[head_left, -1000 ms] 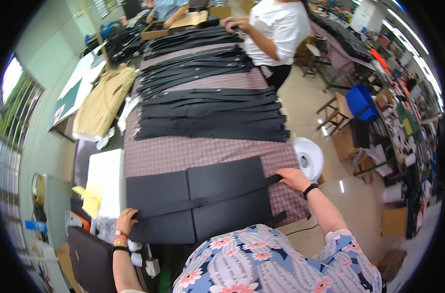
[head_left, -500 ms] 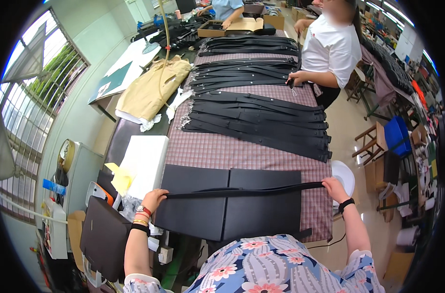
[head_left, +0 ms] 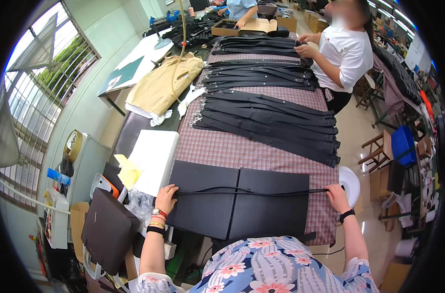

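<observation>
Along the near edge of the plaid-covered counter [head_left: 212,146], I remotely watched the left hand [head_left: 166,198] and right hand [head_left: 337,198] pinch black strapping [head_left: 250,191] by its ends over dark panels [head_left: 271,219]; uneven tension could twist it.

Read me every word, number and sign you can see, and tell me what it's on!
None: I can't read any words, numbers or signs here.
Black strap between the left hand and right hand: no lettering shows.
Wristwatch: dial too small to read.
White shirt: its little red mark is too small.
Blue cylinder: too blurred.
</observation>
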Tool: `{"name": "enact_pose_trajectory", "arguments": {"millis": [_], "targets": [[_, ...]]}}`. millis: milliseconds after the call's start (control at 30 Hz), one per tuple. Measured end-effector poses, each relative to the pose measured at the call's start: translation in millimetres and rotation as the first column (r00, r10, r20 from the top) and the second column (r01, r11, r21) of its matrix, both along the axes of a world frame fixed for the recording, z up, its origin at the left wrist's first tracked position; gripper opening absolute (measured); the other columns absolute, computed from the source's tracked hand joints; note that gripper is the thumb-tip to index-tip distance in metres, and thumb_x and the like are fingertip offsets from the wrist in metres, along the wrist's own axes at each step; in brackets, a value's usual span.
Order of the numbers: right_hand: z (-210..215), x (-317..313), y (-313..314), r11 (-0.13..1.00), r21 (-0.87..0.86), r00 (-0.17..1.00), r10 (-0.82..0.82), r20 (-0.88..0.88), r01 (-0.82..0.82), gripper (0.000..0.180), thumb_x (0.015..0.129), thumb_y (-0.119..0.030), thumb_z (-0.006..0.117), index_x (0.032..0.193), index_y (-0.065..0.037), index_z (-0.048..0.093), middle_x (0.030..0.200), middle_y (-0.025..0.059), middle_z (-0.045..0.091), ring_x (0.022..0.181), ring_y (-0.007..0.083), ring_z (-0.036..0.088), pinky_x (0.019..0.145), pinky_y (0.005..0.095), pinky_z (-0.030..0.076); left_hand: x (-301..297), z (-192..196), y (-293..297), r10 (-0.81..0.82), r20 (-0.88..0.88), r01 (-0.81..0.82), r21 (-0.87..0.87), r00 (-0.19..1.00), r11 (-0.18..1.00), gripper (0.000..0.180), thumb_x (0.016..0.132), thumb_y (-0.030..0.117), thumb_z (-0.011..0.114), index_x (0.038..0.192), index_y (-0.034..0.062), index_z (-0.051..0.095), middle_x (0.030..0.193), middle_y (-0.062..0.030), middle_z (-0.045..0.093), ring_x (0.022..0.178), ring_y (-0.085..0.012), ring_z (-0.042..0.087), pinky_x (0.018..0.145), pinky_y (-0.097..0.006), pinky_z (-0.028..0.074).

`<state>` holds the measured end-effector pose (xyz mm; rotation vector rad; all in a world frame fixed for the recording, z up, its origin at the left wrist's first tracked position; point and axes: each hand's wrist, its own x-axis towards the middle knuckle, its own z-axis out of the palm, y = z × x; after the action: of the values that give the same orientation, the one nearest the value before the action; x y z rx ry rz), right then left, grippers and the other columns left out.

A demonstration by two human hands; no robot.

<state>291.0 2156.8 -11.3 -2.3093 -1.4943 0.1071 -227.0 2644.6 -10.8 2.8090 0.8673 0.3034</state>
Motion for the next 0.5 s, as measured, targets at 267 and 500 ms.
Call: {"name": "enact_pose_trajectory", "arguments": {"millis": [267, 500], "targets": [[17.6, -77.0, 3.5, 0.976, 0.036, 0.962, -0.206, -0.179, 0.216, 0.036, 0.089, -0.010, 0.061, 0.124, -0.002, 0.058, 0.110, 0.0173, 0.066, 0.105, 0.0344, 0.062, 0.091, 0.0427, 0.050, 56.8, 203.5, -116.2, 0.221, 0.515, 0.422, -0.833, 0.828, 0.358, 0.047, 0.082, 0.005, 0.072, 0.126, -0.0035, 0.057, 0.100, -0.0059, 0.063, 0.093, -0.0156, 0.060, 0.084, -0.032, 0.050], [16.4, -175.3, 100.0, 0.825, -0.245, 0.810, 0.364, -0.460, -0.510, 0.059, 0.095, -0.028, 0.061, 0.148, -0.016, 0.039, 0.093, 0.0163, 0.070, 0.083, 0.0348, 0.068, 0.072, 0.0426, 0.055, 107.8, 331.3, -183.9, -0.285, 0.942, 0.980, -0.194, 0.178, -0.031, 0.032, 0.096, 0.029, 0.059, 0.123, 0.0130, 0.059, 0.095, -0.0128, 0.064, 0.079, -0.0237, 0.062, 0.071, -0.037, 0.048]]}}
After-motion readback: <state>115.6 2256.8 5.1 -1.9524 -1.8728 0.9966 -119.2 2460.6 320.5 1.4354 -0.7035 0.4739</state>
